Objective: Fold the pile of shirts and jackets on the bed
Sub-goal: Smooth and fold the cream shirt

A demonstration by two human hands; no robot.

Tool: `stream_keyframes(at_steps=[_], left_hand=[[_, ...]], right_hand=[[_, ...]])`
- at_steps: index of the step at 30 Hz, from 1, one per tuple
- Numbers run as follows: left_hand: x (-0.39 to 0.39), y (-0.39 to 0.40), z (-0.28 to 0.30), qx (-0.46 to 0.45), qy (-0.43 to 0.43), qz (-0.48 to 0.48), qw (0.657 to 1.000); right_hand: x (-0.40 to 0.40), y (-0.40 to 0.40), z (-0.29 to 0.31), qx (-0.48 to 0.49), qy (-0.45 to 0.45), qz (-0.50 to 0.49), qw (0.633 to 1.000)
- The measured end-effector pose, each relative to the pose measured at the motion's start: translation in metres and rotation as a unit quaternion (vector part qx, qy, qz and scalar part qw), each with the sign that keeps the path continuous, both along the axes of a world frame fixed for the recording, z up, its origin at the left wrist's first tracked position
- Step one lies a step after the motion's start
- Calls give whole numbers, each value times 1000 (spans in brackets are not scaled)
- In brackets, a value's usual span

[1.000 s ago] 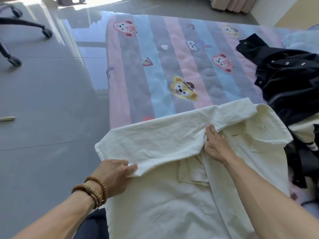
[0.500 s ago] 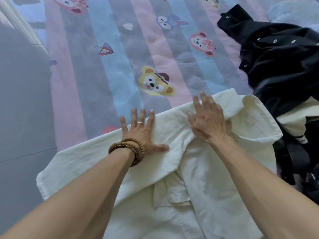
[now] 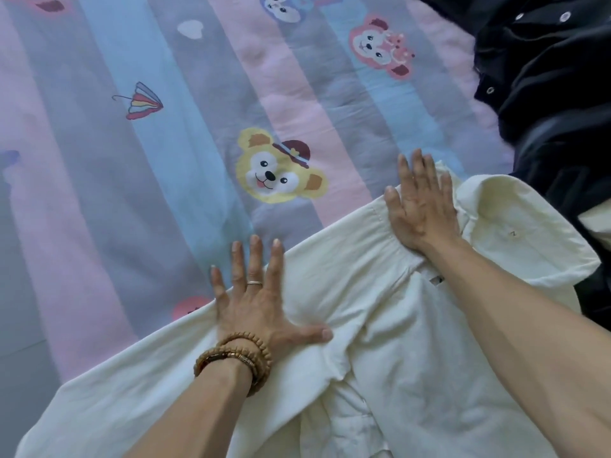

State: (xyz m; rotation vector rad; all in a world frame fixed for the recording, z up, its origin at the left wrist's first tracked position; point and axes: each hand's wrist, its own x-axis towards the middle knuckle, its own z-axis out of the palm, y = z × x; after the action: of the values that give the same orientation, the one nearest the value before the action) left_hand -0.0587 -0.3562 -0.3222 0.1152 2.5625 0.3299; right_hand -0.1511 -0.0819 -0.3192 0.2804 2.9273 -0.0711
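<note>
A cream-white shirt (image 3: 380, 342) lies spread on the striped bed cover (image 3: 198, 127), one sleeve folded across its body toward the left. My left hand (image 3: 258, 302), with a ring and bead bracelets, presses flat on that sleeve, fingers spread and reaching past its far edge. My right hand (image 3: 420, 206) lies flat with straight fingers on the sleeve's shoulder end, beside the collar (image 3: 515, 226). A dark jacket (image 3: 545, 94) with snap buttons is heaped at the upper right.
The cover shows cartoon bears, with a yellow bear print (image 3: 277, 166) just beyond the shirt. Grey floor (image 3: 20, 358) shows at the lower left past the bed's edge. A pale garment's corner (image 3: 598, 223) peeks from under the dark jacket.
Both hands went from holding the sleeve to lying flat on it, then slid farther up toward its far edge. The view has moved closer to the bed.
</note>
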Motion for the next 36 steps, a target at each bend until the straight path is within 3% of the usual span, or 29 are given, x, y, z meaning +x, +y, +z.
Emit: stream_keyframes(at_steps=[5,8,12,18,20,22,24,26,30,36], left_hand=[[6,-5,11,43,5,-17,999],[15,-29,21,62,56,-52,995],[84,-135,13,-6,137,-48,989],[144,-204,16,-18,52,33,998],[157,-190,27,-23,119,7,993],[172,-154,41,24,178,-48,983],[191,-108,59,55,159,-107,980],[215,-66,69,47,81,-160,983],[287,-13,67,26,-30,-254,966],[332,28,64,-49,-51,-233,970]], right_hand=[[19,-77,18,-45,-86,-103,990],[70,-146,19,-46,-64,-59,995],[141,-222,10,-51,-45,-26,997],[217,-310,16,-117,-65,175,975],[225,-305,37,-168,-75,186,965],[244,-274,54,-168,11,151,974],[272,-220,60,-128,71,81,986],[307,-152,64,-76,21,37,996],[375,-45,72,-70,-191,58,977],[423,16,85,-20,-261,152,953]])
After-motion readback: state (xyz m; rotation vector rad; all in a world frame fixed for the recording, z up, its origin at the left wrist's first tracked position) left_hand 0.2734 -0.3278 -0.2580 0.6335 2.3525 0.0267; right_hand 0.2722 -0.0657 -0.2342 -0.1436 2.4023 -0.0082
